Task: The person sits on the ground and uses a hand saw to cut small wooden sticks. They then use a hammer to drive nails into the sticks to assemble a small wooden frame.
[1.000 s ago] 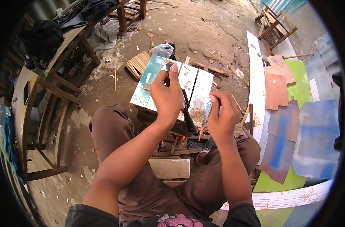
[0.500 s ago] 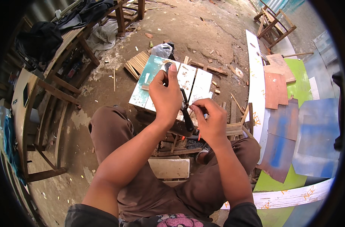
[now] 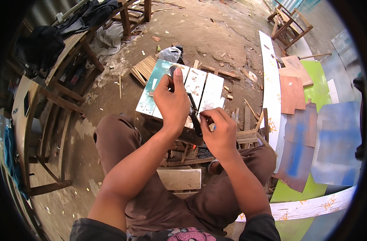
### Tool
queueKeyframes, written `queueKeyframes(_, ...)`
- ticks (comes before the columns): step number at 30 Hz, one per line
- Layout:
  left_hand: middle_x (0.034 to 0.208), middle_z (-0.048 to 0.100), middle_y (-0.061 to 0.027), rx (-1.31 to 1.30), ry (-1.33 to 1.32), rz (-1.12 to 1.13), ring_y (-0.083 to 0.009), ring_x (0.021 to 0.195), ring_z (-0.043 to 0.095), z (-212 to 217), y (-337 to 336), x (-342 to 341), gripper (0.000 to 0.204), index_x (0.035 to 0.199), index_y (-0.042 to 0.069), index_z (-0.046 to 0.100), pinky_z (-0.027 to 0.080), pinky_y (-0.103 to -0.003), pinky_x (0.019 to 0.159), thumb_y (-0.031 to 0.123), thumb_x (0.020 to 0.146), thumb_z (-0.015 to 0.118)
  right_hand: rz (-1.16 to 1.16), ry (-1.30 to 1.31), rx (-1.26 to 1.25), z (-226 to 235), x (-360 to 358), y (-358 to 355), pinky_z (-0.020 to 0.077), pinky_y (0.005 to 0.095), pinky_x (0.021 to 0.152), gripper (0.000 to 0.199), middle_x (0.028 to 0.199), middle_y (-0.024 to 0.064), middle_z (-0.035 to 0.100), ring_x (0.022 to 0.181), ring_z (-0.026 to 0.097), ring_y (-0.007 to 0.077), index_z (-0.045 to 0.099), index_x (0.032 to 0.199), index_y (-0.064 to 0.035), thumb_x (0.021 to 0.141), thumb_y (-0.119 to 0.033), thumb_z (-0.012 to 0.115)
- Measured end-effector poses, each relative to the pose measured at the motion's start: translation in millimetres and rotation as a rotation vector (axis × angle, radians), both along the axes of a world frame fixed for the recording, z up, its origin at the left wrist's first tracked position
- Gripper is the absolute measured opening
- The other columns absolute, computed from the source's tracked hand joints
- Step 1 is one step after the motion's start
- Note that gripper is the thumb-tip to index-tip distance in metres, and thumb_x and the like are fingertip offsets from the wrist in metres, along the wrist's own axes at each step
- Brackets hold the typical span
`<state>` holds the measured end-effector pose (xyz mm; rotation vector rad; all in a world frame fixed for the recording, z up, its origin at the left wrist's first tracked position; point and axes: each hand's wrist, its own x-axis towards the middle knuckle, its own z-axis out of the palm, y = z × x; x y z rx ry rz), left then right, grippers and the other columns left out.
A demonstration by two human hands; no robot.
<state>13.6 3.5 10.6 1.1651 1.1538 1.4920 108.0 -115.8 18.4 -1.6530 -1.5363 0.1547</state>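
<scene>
Bright, even daylight fills the scene with soft, short shadows. Fisheye bending curves the edges inside a black rim; the right side blurs slightly.

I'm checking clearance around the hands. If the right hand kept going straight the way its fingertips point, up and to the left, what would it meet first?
Most likely the dark narrow tool held in the left hand: the right hand pinches something thin right beside it. Depth is unclear in this single view.

A crumpled clear plastic bag (image 3: pixel 170 53) lies on the dirt at twelve o'clock; no labels, signs or screens.
</scene>
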Motion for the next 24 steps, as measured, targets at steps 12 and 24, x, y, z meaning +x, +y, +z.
queueKeyframes(12,0.072,0.045,0.0043,0.204,0.076,-0.001,-0.0058,0.068,0.036,4.9,-19.9,5.8,0.04,0.085,0.002,0.05,0.031,-0.028,0.057,0.03,0.113,0.057,-0.095,0.263,-0.133,-10.7,-16.9,11.2,0.0524,0.0481,0.062,0.011,0.079,0.0255,0.071,0.07,0.071,0.043,0.062,0.097,0.0051,0.095,-0.002,0.07)
queueKeyframes(24,0.074,0.047,0.0057,0.143,-0.017,0.046,-0.0059,0.069,0.037,8.4,-7.0,-2.8,0.047,0.084,0.001,0.053,0.031,-0.029,0.059,0.037,0.114,0.054,0.264,1.006,-0.335,0.1,2.6,12.4,0.0498,0.0279,0.055,0.014,0.076,0.0033,0.061,0.06,0.055,0.0097,0.062,0.11,0.0029,0.111,-0.008,0.054)
